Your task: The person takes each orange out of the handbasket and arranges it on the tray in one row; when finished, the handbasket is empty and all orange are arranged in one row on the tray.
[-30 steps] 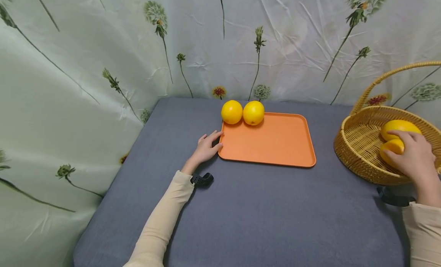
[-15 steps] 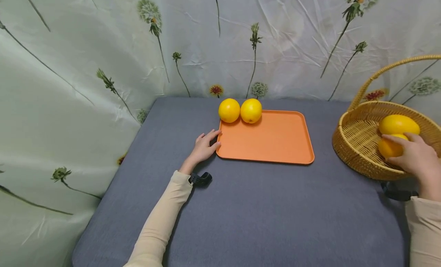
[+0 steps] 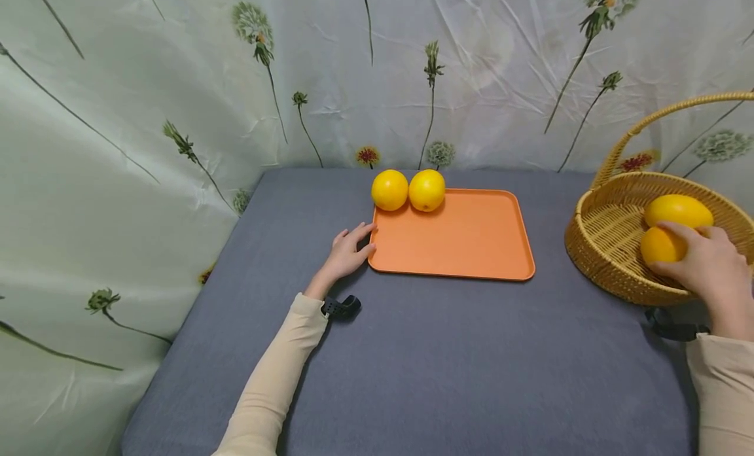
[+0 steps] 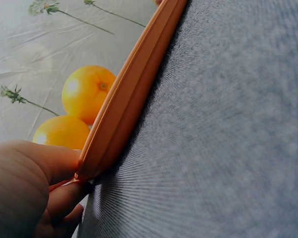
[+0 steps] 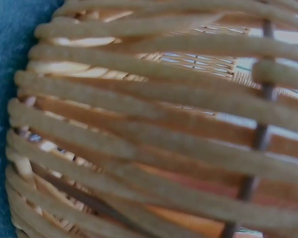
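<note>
My left hand [image 3: 347, 252] pinches the left edge of a shallow orange tray [image 3: 471, 237], its thumb at the rim in the left wrist view. Side by side at the tray's far left corner sit two oranges [image 3: 390, 190]. Over on the right, my right hand [image 3: 709, 263] reaches into a wicker basket [image 3: 607, 263] and grips an orange [image 3: 661, 245] by its sides. Just behind that fruit lies a longer yellow fruit [image 3: 679, 210], close against it. The right wrist view is filled by the basket's woven wall [image 5: 139, 109], which mostly hides the hand.
A grey-blue cloth [image 3: 448, 351] covers the table. Its left edge runs diagonally beside a curtain [image 3: 147, 181] printed with dandelions, which also hangs behind the tray. The basket's tall handle [image 3: 639, 129] arches over its opening. Black straps [image 3: 341, 307] circle the wrists.
My right hand has shifted over the orange in the basket, and its fingers now close round it. The left hand keeps its place at the tray. The head view has shifted slightly.
</note>
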Action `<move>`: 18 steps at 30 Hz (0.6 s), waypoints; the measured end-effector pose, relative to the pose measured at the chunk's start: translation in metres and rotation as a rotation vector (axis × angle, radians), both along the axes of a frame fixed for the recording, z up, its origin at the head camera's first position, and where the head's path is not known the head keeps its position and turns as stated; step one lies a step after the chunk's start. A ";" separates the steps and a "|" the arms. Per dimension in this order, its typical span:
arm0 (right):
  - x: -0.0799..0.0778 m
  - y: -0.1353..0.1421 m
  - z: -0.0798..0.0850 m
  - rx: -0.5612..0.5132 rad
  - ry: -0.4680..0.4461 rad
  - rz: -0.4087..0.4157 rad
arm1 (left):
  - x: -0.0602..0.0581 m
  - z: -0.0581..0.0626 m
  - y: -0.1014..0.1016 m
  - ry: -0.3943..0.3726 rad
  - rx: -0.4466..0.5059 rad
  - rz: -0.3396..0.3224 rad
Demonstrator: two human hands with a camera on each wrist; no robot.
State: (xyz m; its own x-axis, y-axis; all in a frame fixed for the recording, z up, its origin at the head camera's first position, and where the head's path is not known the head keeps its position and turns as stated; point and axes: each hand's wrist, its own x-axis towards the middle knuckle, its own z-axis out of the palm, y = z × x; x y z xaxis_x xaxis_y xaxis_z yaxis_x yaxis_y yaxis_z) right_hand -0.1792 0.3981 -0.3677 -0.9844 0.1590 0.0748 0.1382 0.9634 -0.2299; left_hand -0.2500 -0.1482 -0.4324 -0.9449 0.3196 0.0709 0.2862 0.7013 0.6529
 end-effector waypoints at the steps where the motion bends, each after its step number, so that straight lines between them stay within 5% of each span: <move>1: 0.001 0.000 0.000 -0.004 0.008 0.001 | 0.000 0.000 0.000 0.002 0.001 -0.001; 18: -0.002 -0.015 0.003 -0.185 0.208 -0.069 | 0.000 0.001 0.001 0.007 0.003 -0.004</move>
